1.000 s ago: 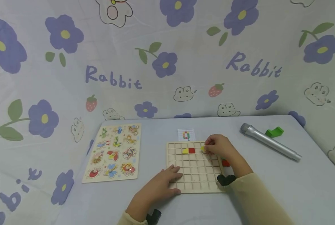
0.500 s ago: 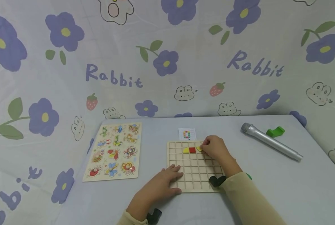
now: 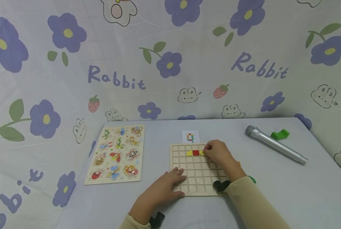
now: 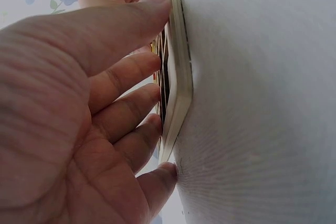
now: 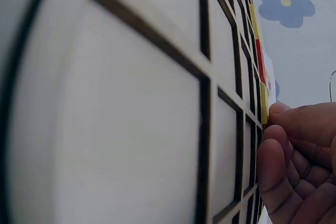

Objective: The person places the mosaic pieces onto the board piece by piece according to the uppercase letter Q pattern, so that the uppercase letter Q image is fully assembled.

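A wooden grid board [image 3: 191, 189] lies flat, with a yellow tile [image 3: 189, 153], a red tile [image 3: 195, 153] and another yellow tile [image 3: 201, 152] side by side near its top. My right hand [image 3: 220, 155] pinches the right-hand yellow tile at its outer end; in the right wrist view, the thumb and forefinger of that hand [image 5: 302, 156] meet at the yellow tile's [image 5: 264, 103] end, low against the grid. Spread fingers of my left hand [image 3: 161, 188] rest on the board's left side, and the left wrist view has its thumb on the board's edge [image 4: 181, 72].
Behind the grid board lies a small card [image 3: 190, 136] with a coloured letter. An insect picture board [image 3: 114, 156] is at the left. To the right are a silver microphone [image 3: 276, 145] and a green block [image 3: 280, 134]. A green piece [image 3: 252, 179] shows beside the right sleeve.
The right hand has moved left with the yellow tile, which has gone from tilted to lying in line beside the red one. The left hand has stayed in place on the board.
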Demonstrator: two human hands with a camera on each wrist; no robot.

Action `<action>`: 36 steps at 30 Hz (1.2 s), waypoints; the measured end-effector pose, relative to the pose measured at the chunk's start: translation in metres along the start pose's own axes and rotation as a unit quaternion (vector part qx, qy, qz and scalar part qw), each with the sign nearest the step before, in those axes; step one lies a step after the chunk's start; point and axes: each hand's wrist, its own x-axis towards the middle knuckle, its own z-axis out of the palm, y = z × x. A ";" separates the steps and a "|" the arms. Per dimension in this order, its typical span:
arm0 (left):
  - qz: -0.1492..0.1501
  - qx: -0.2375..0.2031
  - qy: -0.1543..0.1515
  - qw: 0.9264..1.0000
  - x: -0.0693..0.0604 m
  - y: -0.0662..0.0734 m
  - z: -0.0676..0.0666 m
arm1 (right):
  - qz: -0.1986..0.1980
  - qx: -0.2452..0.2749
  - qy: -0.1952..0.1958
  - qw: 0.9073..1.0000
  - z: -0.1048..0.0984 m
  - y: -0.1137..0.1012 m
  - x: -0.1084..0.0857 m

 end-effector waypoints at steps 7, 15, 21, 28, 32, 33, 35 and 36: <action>-0.003 -0.002 -0.002 1.000 0.001 0.001 0.002 | 0.005 0.050 -0.006 0.999 -0.018 0.006 -0.008; -0.007 -0.003 -0.005 1.000 0.000 0.004 0.000 | -0.022 0.067 0.036 0.997 -0.069 0.019 -0.034; -0.001 -0.003 -0.004 1.000 -0.002 0.004 -0.001 | -0.032 -0.014 0.051 0.998 -0.088 0.037 -0.048; 0.002 0.001 -0.001 1.000 -0.004 0.005 -0.002 | 0.011 -0.060 -0.035 0.998 -0.083 0.069 -0.054; 0.003 -0.001 -0.001 1.000 -0.003 0.004 -0.001 | 0.034 -0.062 -0.070 0.995 -0.078 0.081 -0.057; 0.003 -0.002 -0.001 1.000 -0.003 0.004 -0.001 | 0.037 -0.061 -0.074 0.995 -0.077 0.083 -0.058; 0.004 -0.001 -0.001 1.000 -0.002 0.003 0.000 | 0.036 -0.062 -0.075 0.995 -0.076 0.086 -0.059; 0.004 -0.001 -0.001 1.000 -0.002 0.003 0.000 | 0.035 -0.062 -0.074 0.995 -0.075 0.087 -0.059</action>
